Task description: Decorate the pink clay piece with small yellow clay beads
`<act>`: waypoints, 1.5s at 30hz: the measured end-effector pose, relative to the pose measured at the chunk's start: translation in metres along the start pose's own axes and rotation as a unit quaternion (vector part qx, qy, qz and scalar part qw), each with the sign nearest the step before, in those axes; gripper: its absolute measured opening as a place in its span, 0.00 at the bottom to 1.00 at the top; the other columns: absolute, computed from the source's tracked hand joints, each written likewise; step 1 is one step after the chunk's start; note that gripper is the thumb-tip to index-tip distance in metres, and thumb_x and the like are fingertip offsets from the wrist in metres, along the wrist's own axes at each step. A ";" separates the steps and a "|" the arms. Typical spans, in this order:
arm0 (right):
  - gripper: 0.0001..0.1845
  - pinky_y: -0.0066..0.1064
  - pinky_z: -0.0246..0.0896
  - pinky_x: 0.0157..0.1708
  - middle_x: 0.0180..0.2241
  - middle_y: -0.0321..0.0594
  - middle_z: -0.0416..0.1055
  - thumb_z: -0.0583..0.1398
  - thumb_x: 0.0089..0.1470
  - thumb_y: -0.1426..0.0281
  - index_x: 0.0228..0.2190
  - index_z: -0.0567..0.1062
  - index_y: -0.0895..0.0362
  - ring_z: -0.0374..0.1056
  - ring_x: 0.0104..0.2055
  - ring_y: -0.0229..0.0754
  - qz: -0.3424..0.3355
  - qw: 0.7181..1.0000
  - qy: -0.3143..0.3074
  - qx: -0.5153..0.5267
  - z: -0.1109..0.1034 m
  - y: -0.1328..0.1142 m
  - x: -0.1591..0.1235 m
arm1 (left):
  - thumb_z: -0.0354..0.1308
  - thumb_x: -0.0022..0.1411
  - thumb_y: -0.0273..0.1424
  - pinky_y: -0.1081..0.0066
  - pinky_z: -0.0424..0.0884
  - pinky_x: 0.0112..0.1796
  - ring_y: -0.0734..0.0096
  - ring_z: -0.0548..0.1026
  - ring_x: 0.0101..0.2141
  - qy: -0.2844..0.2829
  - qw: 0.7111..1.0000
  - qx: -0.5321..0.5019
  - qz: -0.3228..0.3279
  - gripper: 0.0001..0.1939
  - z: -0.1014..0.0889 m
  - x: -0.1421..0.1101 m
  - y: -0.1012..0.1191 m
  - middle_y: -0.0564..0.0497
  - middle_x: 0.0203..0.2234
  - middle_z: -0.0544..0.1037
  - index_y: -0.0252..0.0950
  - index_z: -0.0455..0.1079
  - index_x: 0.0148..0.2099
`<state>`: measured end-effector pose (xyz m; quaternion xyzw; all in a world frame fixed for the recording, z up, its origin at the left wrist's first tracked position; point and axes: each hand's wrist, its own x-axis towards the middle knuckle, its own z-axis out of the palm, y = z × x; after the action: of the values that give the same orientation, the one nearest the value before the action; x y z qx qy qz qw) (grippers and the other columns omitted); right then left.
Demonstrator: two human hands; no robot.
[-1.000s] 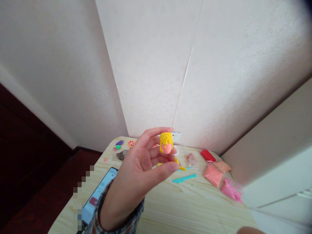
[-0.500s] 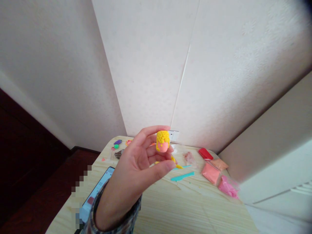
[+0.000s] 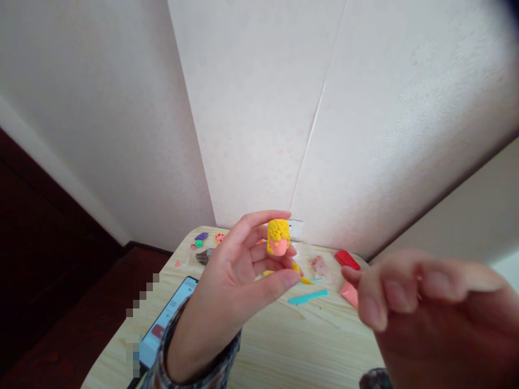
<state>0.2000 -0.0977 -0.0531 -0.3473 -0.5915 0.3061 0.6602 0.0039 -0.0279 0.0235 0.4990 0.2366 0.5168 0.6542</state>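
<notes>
My left hand (image 3: 239,270) is raised over the table, its fingers curved round a small clay piece (image 3: 279,237). The piece is pink, with a bumpy yellow layer over its top and sides. Its underside and the exact contact with my fingers are partly hidden. Below it, strips of yellow clay (image 3: 306,281) show near my thumb. My right hand (image 3: 430,302) is at the lower right, close to the camera and a little blurred. Its fingers are bent and somewhat apart, and I see nothing held in them.
A turquoise plastic knife (image 3: 307,296) lies on the wooden table (image 3: 292,346). Behind my right hand are a red clay packet (image 3: 347,260) and a salmon one. A phone (image 3: 170,319) lies left, and small clay pieces (image 3: 201,236) sit at the back left. Walls enclose the table.
My right hand has come into view from the lower right and covers some packets. The left hand still holds the clay piece; the view has shifted slightly.
</notes>
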 end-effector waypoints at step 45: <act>0.07 0.32 0.63 0.40 0.40 0.36 0.70 0.60 0.60 0.72 0.38 0.75 0.47 0.69 0.44 0.40 -0.121 0.937 -0.039 -0.325 0.040 -0.036 0.043 | 0.66 0.56 0.20 0.81 0.74 0.40 0.77 0.75 0.39 -0.045 0.998 -0.034 0.023 0.21 -0.005 -0.002 -0.005 0.55 0.33 0.76 0.44 0.74 0.50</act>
<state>0.1646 -0.0795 0.0032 -0.4567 -0.7216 0.0286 0.5195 0.0011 -0.0272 0.0163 0.5044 0.1778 0.5162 0.6690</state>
